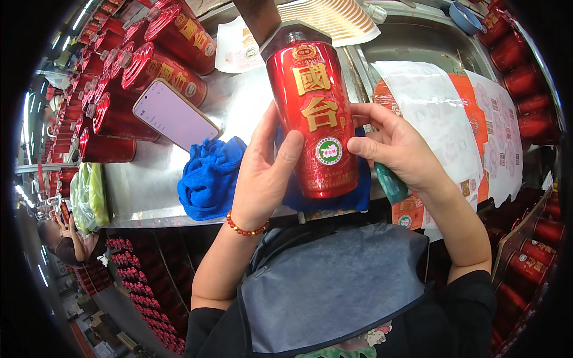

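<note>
A glossy red bottle (313, 125) with raised gold characters and a round green-and-white sticker stands tilted in front of me, its dark neck end against a dark metal bracket (259, 21). Along its left side lies my left hand (262, 167), thumb on the front and fingers behind it. My right hand (397, 143) grips the right side between thumb and fingers. A green handle (391, 182) sticks out beneath my right palm; the rest of that tool is hidden. Under the bottle's base spreads a blue cloth (361, 197).
A crumpled blue cloth (212, 179) and a phone (176, 113) leaning on red bottles (170, 74) are at left. Sticker sheets (433, 113) cover the right side. A blue bowl (465, 18) sits at the far right. Another person (68, 241) works at far left.
</note>
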The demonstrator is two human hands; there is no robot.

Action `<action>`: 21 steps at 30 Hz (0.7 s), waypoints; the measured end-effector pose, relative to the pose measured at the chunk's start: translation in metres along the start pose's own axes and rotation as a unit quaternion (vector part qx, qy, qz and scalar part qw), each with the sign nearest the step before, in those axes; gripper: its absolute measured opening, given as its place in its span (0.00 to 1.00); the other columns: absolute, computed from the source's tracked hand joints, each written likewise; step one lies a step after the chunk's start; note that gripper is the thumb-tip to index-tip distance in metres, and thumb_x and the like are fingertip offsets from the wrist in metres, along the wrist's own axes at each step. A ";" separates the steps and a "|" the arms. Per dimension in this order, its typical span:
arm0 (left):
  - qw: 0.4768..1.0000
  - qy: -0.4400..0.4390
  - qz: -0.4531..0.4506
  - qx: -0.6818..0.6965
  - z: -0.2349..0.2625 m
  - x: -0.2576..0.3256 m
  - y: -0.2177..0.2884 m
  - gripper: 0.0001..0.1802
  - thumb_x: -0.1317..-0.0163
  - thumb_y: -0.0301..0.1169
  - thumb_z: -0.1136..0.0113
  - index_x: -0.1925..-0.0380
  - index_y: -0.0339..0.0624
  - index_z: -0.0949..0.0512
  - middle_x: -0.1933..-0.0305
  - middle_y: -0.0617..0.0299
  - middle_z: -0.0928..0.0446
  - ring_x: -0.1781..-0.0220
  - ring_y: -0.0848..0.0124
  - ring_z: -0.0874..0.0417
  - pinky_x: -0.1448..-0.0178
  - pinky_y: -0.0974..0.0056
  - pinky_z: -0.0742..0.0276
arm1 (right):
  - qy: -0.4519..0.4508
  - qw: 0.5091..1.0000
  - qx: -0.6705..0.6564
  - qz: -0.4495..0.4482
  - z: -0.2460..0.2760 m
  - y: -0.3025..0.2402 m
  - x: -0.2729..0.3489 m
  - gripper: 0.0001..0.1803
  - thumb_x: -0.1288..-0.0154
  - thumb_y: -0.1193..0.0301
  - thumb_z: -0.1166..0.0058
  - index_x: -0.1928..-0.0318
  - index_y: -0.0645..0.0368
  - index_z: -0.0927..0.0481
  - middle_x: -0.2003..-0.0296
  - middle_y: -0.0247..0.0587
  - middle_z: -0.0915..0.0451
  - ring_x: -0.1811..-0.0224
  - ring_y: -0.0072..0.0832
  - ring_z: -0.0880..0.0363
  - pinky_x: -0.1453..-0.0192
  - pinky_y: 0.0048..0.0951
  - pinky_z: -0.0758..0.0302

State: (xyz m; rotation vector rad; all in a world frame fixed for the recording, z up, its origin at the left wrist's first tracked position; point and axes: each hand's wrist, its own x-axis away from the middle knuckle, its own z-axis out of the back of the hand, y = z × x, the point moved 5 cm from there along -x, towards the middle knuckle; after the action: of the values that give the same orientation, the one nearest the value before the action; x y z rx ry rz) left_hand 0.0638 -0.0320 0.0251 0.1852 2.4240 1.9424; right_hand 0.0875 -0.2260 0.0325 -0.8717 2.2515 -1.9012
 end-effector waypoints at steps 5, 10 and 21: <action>1.000 -0.017 -0.007 0.012 -0.002 -0.002 0.003 0.35 0.24 0.35 0.43 0.24 0.32 0.43 0.27 0.53 0.33 0.26 0.68 0.33 0.24 0.60 0.38 | 0.011 1.000 0.003 -0.001 0.002 0.004 -0.003 0.33 0.32 0.67 0.34 0.32 0.66 0.32 0.46 0.35 0.23 0.68 0.10 0.27 0.65 0.15 0.28; 0.996 -0.021 0.003 0.082 0.007 -0.002 -0.010 0.34 0.21 0.39 0.48 0.24 0.34 0.44 0.26 0.56 0.33 0.26 0.69 0.33 0.24 0.61 0.37 | 0.022 1.000 0.006 0.000 0.002 0.006 -0.003 0.34 0.33 0.67 0.33 0.32 0.66 0.32 0.47 0.36 0.23 0.68 0.10 0.27 0.65 0.15 0.28; 0.999 -0.019 0.001 0.048 0.004 0.002 -0.011 0.30 0.20 0.39 0.52 0.24 0.36 0.41 0.28 0.58 0.30 0.28 0.71 0.30 0.26 0.63 0.33 | 0.004 1.000 0.005 0.008 0.001 0.003 -0.001 0.36 0.35 0.65 0.30 0.33 0.67 0.31 0.46 0.42 0.25 0.52 0.21 0.18 0.46 0.22 0.21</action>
State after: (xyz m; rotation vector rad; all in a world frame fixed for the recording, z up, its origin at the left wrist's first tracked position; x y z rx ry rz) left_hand 0.0612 -0.0303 0.0141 0.2244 2.4936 1.8074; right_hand 0.0878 -0.2256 0.0288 -0.8448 2.2447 -1.9114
